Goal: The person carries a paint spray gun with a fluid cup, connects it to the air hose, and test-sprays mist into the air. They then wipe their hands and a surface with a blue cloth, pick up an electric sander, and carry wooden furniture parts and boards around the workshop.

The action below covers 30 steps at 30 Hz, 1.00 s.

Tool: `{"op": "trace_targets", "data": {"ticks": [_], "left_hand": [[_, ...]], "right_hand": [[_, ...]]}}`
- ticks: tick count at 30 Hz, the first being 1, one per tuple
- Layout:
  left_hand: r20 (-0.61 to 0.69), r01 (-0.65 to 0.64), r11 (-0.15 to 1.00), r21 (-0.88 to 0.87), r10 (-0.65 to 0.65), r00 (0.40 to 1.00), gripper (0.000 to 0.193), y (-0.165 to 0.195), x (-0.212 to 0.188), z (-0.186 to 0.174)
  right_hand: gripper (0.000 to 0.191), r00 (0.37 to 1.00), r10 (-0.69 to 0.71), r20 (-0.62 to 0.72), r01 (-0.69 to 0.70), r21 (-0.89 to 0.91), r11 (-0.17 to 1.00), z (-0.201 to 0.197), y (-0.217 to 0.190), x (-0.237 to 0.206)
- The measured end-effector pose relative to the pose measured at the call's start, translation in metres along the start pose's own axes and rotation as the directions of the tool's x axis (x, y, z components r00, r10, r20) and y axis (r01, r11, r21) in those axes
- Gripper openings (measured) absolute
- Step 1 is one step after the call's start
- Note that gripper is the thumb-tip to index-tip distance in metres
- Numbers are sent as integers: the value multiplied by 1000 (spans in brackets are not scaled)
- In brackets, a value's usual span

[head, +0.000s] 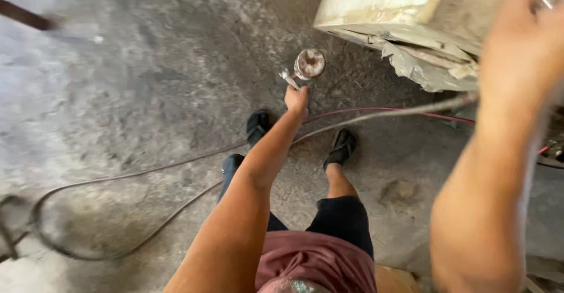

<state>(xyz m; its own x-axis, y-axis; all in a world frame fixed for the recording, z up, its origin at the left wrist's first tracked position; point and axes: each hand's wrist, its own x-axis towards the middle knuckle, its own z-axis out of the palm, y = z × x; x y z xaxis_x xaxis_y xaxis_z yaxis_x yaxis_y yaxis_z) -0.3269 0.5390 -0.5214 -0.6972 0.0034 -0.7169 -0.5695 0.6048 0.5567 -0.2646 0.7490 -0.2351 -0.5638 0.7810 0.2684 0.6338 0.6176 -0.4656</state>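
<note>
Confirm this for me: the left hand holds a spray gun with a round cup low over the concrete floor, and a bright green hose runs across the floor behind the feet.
Not quite. The hose is dark red, not green, as the head view shows. The rest stands: the left hand holds the spray gun with its round cup low over the concrete floor.

A grey, stained concrete floor [135,93] fills the view; a reddish hose [147,169] loops across it at the left; a pale block [399,5] sits at the top right, torn sheeting [435,64] hanging at its lower edge; two black shoes [341,146] stand on the floor; a dark bar [23,15] crosses the top-left corner.
</note>
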Motion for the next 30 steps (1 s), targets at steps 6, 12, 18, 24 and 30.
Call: {"op": "trace_targets", "data": {"ticks": [6,12,18,24,30], "left_hand": [[45,54,977,205,-64,997,56,-17,91,59],[85,38,986,163,-53,995,60,-32,126,84],[-39,-29,991,130,35,999,90,-34,122,82],[372,-442,893,-88,441,817,38,15,-6,11],[831,-275,866,-418,487,271,33,77,-233,-149]], "right_hand": [[13,924,381,15,-381,31,924,-60,16,-173],[12,964,69,256,-37,-128,991,-18,85,-253],[19,951,-10,309,23,-38,999,39,85,-265],[20,954,-33,297,-5,125,992,18,69,-236],[20,927,-91,364,-14,276,961,-110,-18,-227]]}}
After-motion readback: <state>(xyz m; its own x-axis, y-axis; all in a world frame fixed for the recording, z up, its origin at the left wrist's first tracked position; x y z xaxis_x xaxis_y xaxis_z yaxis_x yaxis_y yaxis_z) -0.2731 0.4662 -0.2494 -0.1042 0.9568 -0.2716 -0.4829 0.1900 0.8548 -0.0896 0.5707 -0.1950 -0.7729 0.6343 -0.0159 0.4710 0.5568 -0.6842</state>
